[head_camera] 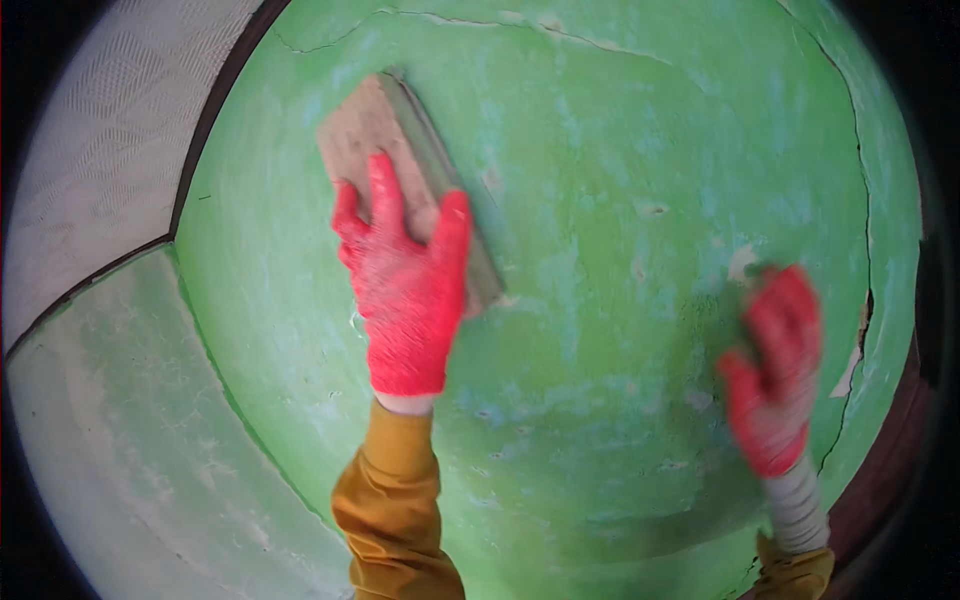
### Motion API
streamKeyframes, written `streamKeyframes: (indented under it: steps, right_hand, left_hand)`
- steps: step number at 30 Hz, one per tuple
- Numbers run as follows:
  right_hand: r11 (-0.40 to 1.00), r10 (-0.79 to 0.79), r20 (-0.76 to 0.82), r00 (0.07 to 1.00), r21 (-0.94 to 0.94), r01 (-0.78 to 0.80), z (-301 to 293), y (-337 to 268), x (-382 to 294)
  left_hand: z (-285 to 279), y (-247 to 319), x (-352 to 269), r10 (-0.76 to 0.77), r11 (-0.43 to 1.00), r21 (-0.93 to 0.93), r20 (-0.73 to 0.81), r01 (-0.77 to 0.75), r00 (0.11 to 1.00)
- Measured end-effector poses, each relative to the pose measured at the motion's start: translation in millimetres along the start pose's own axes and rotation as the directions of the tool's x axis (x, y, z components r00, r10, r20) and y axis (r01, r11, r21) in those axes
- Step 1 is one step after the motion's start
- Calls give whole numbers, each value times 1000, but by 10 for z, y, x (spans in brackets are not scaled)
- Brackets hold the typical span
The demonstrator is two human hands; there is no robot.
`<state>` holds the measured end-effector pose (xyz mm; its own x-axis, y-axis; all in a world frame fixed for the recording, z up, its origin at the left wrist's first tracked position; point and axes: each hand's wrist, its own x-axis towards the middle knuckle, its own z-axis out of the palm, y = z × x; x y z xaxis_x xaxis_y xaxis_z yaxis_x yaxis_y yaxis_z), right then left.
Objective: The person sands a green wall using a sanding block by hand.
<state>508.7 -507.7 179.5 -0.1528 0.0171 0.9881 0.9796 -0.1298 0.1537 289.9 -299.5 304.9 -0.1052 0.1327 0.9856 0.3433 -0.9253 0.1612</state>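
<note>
My left hand, in a red glove, grips a worn rectangular block, perhaps a wooden float or sanding block. Its fingers spread over the near face, and the far face lies on or close against a green painted wall; exact contact cannot be told. The wall's paint is patchy, with bluish and pale spots. At the right, my right hand, also red-gloved and slightly blurred, is raised near the wall with thumb and fingers apart and nothing seen in it.
A long crack runs down the wall's right side, with a chipped pale patch beside it. Another crack crosses the top. A paler adjoining wall meets a corner at left, below a white textured panel with dark trim.
</note>
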Motion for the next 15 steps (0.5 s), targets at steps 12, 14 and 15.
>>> streamKeyframes:
  steps: [12,14,15]
  right_hand:
    - [997,28,199,980,66,-42,948,-1691,-22]
    - [983,157,106,982,-109,-146,1090,-1783,-41]
    - [985,149,115,982,-107,-137,1118,-1827,-17]
  left_hand:
    - [-631,-41,-1237,119,980,-195,421,-39,899]
    - [-700,-71,-1254,235,963,-233,467,-138,853]
    - [-724,-136,-1305,224,965,-230,465,-128,857]
